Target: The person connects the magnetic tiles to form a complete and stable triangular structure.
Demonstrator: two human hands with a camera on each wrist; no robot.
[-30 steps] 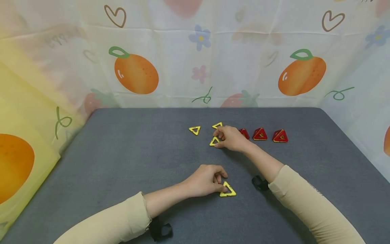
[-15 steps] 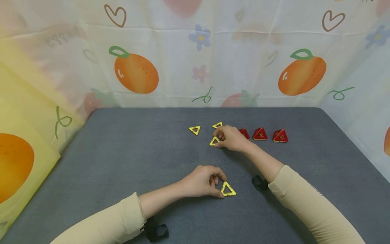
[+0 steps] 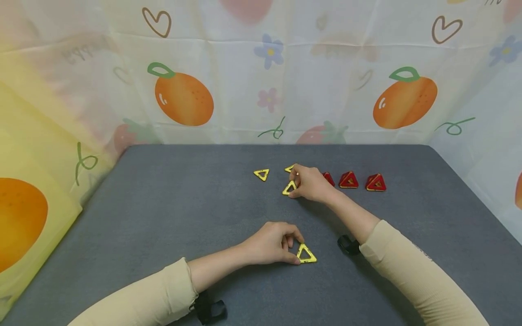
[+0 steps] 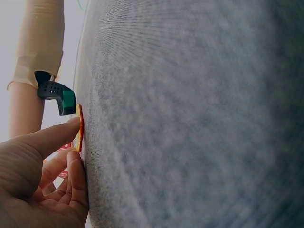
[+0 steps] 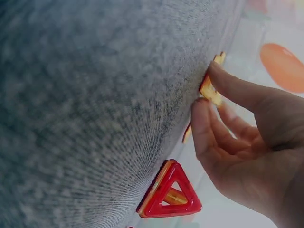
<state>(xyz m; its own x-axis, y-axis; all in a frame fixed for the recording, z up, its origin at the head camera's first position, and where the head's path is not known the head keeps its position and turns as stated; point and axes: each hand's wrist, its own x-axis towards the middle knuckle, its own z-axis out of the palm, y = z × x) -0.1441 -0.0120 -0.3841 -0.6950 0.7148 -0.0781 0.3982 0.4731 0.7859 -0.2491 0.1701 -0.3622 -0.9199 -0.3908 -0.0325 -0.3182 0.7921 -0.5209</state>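
My left hand (image 3: 271,244) pinches a yellow triangular magnetic tile (image 3: 308,261) with a hollow middle, near the front of the table. The left wrist view shows this tile (image 4: 80,128) edge-on, with a red side against the tabletop. Farther back, my right hand (image 3: 311,184) holds a second yellow tile (image 3: 286,188) by thumb and finger. In the right wrist view that tile (image 5: 211,92) looks slightly tilted. A third yellow tile (image 3: 289,169) lies just behind the right hand, partly hidden by it. Another yellow tile (image 3: 261,171) lies to its left.
Right of my right hand stand red pyramids: one (image 3: 328,179) partly covered by the hand, one (image 3: 348,180) in the middle and one (image 3: 375,182) at the far right. The grey table (image 3: 171,199) ends at a patterned cloth (image 3: 236,99).
My left hand has shifted its grip, thumb and forefinger spreading to the tile's left edge and top. My right fingers have moved slightly, and their tile has shifted a little right.
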